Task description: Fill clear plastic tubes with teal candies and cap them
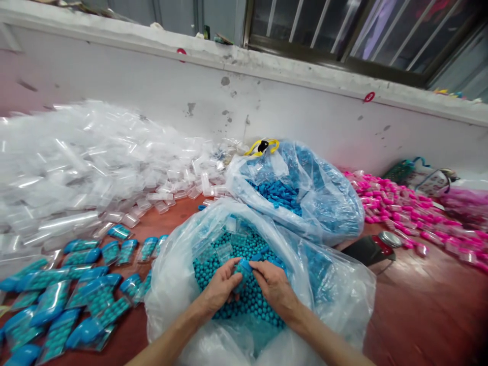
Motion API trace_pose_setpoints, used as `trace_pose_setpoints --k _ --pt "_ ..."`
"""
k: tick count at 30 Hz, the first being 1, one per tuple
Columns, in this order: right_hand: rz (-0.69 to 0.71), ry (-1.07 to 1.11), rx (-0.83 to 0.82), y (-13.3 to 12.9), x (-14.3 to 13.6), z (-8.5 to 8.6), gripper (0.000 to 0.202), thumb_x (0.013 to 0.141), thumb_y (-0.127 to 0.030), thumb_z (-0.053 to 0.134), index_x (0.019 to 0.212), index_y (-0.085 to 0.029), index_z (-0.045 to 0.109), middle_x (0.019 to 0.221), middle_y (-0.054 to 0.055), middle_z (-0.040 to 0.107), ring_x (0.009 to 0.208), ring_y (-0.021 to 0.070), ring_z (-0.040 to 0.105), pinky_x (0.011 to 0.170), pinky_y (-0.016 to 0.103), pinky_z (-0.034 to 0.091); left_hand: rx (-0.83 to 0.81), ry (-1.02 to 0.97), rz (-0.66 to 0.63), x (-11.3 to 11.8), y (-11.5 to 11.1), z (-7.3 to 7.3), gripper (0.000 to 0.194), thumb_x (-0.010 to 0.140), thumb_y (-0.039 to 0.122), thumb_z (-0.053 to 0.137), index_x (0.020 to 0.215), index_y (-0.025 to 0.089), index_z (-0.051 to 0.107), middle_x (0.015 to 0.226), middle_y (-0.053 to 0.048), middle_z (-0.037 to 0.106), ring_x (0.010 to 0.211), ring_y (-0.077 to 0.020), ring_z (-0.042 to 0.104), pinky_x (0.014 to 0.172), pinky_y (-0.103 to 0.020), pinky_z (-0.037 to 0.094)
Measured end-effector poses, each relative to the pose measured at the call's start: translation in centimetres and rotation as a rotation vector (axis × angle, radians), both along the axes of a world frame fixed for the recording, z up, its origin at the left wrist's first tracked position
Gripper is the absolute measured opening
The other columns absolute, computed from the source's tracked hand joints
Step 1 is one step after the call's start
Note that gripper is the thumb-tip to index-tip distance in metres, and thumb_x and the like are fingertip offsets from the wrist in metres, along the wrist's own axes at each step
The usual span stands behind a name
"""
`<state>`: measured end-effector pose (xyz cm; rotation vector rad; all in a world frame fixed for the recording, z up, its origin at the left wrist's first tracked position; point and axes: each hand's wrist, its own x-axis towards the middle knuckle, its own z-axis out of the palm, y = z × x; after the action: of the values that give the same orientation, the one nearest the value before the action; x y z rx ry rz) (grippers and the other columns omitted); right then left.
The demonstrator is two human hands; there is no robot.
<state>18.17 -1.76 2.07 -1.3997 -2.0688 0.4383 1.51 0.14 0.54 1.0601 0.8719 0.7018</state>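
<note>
My left hand (221, 284) holds a small clear container with a blue cap (245, 265) above an open plastic bag (173, 259). My right hand (275, 285) pinches the blue cap from the other side, thumb and fingers closed. Fingers hide much of the container. Round turquoise beads (263, 310) fill the bag beneath both hands. Some clear empty containers (224, 250) and a few blue pieces lie on top of the beads. Behind it, a second plastic bag (331, 203) holds many blue caps (276, 195).
Bead-filled containers with blue caps (53, 300) lie at the left on the red table (423, 315). Clear empty containers (95, 162) are heaped behind them. Pink-capped containers (404, 203) spread at the right, near a dark object with a round metal top (389, 239). A white wall (290, 101) stands behind.
</note>
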Motion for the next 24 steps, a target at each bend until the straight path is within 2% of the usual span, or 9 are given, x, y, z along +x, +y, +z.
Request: trace_pose_setpoints --k 5,9,12,14,17,19,22,24 --pt "0.072 0.052 -0.014 -0.3 0.0 0.6 0.026 0.087 -0.020 0.040 0.098 -0.021 0.064 0.084 0.005 0.067 0.076 0.0160 0.060 0.072 0.028 0.047 -0.065 -0.018 0.039 0.4 -0.5 0.8 0.073 0.063 0.056 0.061 0.119 0.015 0.038 0.059 0.005 0.053 0.034 -0.0043 0.042 0.031 -0.015 0.022" --pt "0.067 0.037 0.023 -0.7 -0.4 0.7 0.029 0.088 -0.016 0.036 0.095 -0.021 0.063 0.087 0.006 0.066 0.083 0.0175 0.059 0.076 0.031 0.046 -0.128 -0.024 0.136 0.9 -0.9 1.3 0.065 0.063 0.053 0.062 0.114 0.018 0.042 0.052 0.009 0.047 0.033 -0.0035 0.037 0.032 -0.015 0.021" --pt "0.007 0.044 0.025 -1.3 -0.8 0.5 0.030 0.087 -0.014 0.034 0.094 -0.020 0.063 0.084 0.006 0.066 0.081 0.0177 0.059 0.075 0.031 0.047 -0.107 0.000 0.149 1.2 -1.2 1.8 0.060 0.065 0.053 0.061 0.111 0.018 0.044 0.050 0.010 0.043 0.033 -0.0033 0.035 0.032 -0.015 0.020" --pt "0.017 0.047 0.018 -1.6 -1.2 0.4 0.029 0.087 -0.015 0.034 0.092 -0.020 0.063 0.083 0.007 0.066 0.080 0.0182 0.059 0.074 0.032 0.048 -0.071 0.021 0.159 1.3 -1.3 1.9 0.057 0.064 0.052 0.062 0.107 0.018 0.046 0.048 0.011 0.040 0.033 -0.0032 0.032 0.032 -0.015 0.022" --pt "0.026 0.099 0.021 -1.7 -1.4 0.4 0.030 0.087 -0.014 0.033 0.097 -0.018 0.061 0.094 0.009 0.065 0.091 0.0199 0.058 0.081 0.036 0.046 -0.034 0.049 0.227 1.3 -1.2 2.0 0.052 0.066 0.050 0.060 0.104 0.018 0.046 0.046 0.012 0.035 0.033 -0.0032 0.030 0.032 -0.015 0.024" --pt "0.028 0.227 -0.076 -1.3 -1.2 0.7 0.029 0.084 -0.014 0.037 0.102 -0.019 0.058 0.101 0.008 0.062 0.095 0.0190 0.057 0.082 0.035 0.048 -0.025 0.051 0.211 1.0 -1.0 2.1 0.053 0.068 0.051 0.057 0.107 0.018 0.044 0.048 0.011 0.039 0.032 -0.0038 0.034 0.031 -0.015 0.024" --pt "0.009 0.477 -0.369 -0.3 -0.4 1.5 0.024 0.075 -0.017 0.049 0.098 -0.020 0.057 0.099 0.005 0.059 0.083 0.0167 0.058 0.061 0.027 0.054 -0.013 0.044 0.087 0.3 -0.6 2.4 0.056 0.067 0.053 0.057 0.108 0.019 0.040 0.055 0.008 0.048 0.033 -0.0062 0.044 0.030 -0.016 0.025" --pt "-0.028 0.593 -0.522 0.3 0.2 2.3 0.022 0.069 -0.018 0.054 0.091 -0.020 0.055 0.091 0.002 0.056 0.075 0.0148 0.057 0.050 0.023 0.052 0.011 0.040 0.014 -0.2 -0.6 2.8 0.053 0.067 0.053 0.058 0.105 0.020 0.041 0.057 0.008 0.049 0.033 -0.0058 0.045 0.030 -0.015 0.026"
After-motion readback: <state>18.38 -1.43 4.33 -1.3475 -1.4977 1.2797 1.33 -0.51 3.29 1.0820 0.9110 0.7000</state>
